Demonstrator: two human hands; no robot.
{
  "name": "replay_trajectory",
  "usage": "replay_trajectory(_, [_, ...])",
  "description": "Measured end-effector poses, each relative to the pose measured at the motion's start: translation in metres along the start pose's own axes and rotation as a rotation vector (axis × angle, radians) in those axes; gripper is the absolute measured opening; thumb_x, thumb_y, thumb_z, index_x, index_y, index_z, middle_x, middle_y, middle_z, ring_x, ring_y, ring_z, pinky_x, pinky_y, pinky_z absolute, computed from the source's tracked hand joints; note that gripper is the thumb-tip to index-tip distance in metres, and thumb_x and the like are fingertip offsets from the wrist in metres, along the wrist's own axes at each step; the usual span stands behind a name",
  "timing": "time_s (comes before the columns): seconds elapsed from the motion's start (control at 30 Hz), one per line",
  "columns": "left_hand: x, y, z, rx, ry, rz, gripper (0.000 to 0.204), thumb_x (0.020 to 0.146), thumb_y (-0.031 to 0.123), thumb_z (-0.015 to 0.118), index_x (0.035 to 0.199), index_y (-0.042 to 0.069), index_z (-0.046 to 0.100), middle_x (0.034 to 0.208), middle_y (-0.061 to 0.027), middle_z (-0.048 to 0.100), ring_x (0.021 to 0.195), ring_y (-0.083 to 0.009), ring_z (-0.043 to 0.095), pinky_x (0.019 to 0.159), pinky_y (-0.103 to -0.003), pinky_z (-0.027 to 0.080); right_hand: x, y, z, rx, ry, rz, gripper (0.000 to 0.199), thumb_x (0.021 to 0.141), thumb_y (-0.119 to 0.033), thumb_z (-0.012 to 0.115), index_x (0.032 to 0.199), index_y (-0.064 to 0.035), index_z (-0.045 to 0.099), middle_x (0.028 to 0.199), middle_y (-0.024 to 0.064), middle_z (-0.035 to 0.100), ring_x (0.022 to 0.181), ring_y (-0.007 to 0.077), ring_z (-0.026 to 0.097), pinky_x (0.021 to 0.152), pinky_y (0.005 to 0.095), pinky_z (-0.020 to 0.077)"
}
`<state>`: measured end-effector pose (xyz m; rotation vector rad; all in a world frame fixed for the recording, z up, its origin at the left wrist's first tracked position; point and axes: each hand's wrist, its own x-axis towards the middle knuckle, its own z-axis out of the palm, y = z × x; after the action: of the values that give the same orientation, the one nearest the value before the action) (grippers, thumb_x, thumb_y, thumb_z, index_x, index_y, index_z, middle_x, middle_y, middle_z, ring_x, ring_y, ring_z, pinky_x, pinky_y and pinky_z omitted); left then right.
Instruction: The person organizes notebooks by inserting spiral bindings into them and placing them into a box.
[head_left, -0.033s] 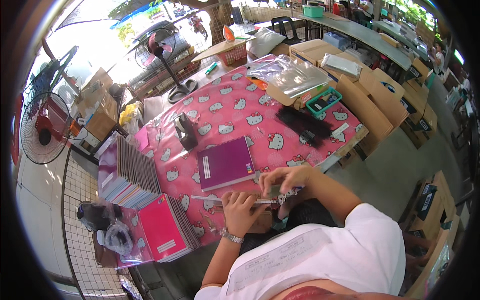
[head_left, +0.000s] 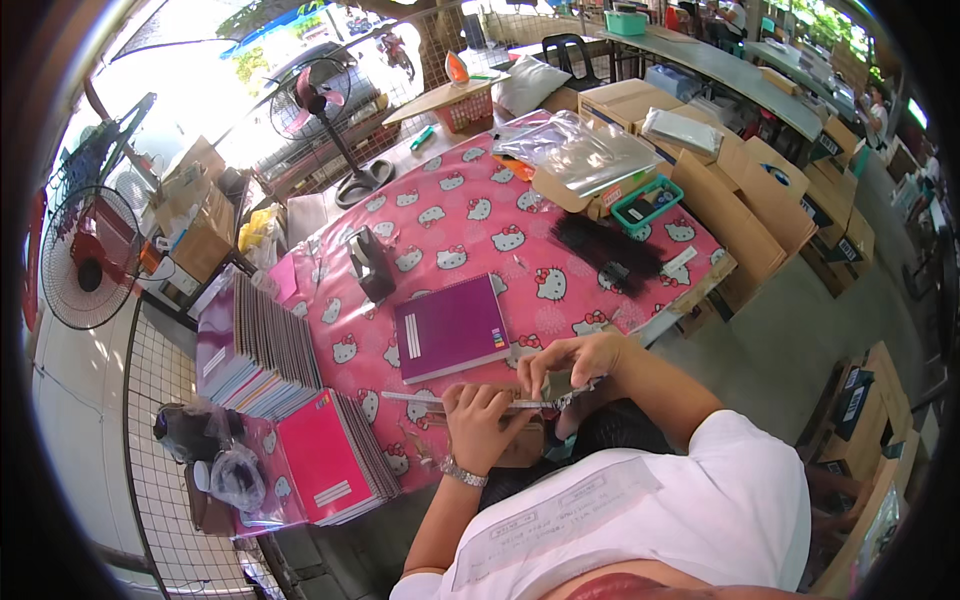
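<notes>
At the table's near edge I hold a thin notebook (head_left: 405, 397), seen almost edge-on. My left hand (head_left: 478, 415) is closed round its middle, thumb on the near side. Above the notebook's right end, where dark wire coils (head_left: 565, 400) show, my right hand (head_left: 572, 362) bends its fingers down in a pinch; whatever lies between the fingertips is too small to make out. Just beyond my hands a purple notebook (head_left: 452, 328) lies flat on the table. Left of my left hand stand a stack of red notebooks (head_left: 325, 450) and a taller stack of notebooks (head_left: 270, 345).
A pink patterned cloth covers the table (head_left: 452, 255). On it are a black tape dispenser (head_left: 371, 265), a bundle of black strands (head_left: 608, 250), a teal basket (head_left: 647, 204) and clear plastic sheets (head_left: 590, 150). Cardboard boxes (head_left: 735, 215) stand along the right side; two fans (head_left: 90, 258) are at left.
My right hand has lowered slightly, its fingers bending closer to the coiled end of the notebook. My left hand and the notebook stay in place.
</notes>
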<state>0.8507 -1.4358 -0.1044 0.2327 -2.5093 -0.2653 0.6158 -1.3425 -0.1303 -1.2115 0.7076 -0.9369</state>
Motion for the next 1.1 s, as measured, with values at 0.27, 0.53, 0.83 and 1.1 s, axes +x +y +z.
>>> replay_trajectory(0.27, [-0.006, 0.003, 0.000, 0.038, 0.006, -0.023, 0.030, 0.069, 0.038, 0.080, 0.078, 0.014, 0.064, 0.085, -0.0017, 0.063, 0.087, -0.0232, 0.059, 0.090, -0.043, 0.037, 0.013, -0.004, 0.002, -0.185, -0.072, 0.047, 0.047, 0.081, -0.039, 0.074, 0.107, -0.0012, 0.063, 0.103, 0.0066, 0.047, 0.100, 0.0202, 0.049, 0.088, 0.0324, 0.0360])
replay_trajectory(0.53, [-0.014, 0.003, 0.002, 0.029, -0.041, -0.055, 0.028, 0.071, 0.037, 0.078, 0.083, 0.015, 0.067, 0.091, -0.0010, 0.065, 0.093, -0.0223, 0.060, 0.094, -0.044, 0.034, 0.013, -0.017, 0.004, -0.142, -0.046, 0.121, 0.047, 0.081, -0.035, 0.074, 0.110, 0.0000, 0.062, 0.109, 0.0065, 0.052, 0.101, 0.0164, 0.052, 0.088, 0.0310, 0.0420])
replay_trajectory(0.83, [0.004, 0.024, 0.011, -0.067, -0.059, 0.027, 0.019, 0.079, 0.022, 0.071, 0.095, 0.012, 0.065, 0.095, -0.0022, 0.066, 0.094, -0.0232, 0.060, 0.097, -0.045, 0.035, -0.030, 0.004, 0.000, 0.468, 0.074, 0.170, 0.057, 0.087, -0.036, 0.067, 0.129, -0.0041, 0.046, 0.117, 0.0092, 0.058, 0.108, 0.0209, 0.060, 0.084, 0.0415, 0.0561])
replay_trajectory(1.1, [0.000, 0.024, 0.003, -0.085, -0.112, 0.005, 0.021, 0.079, 0.019, 0.070, 0.098, 0.015, 0.065, 0.097, -0.0020, 0.067, 0.097, -0.0224, 0.060, 0.097, -0.045, 0.035, -0.091, -0.011, 0.060, 0.744, 0.244, -0.079, 0.064, 0.079, -0.039, 0.074, 0.126, -0.0017, 0.050, 0.127, 0.0136, 0.048, 0.120, 0.0308, 0.054, 0.080, 0.0565, 0.0583])
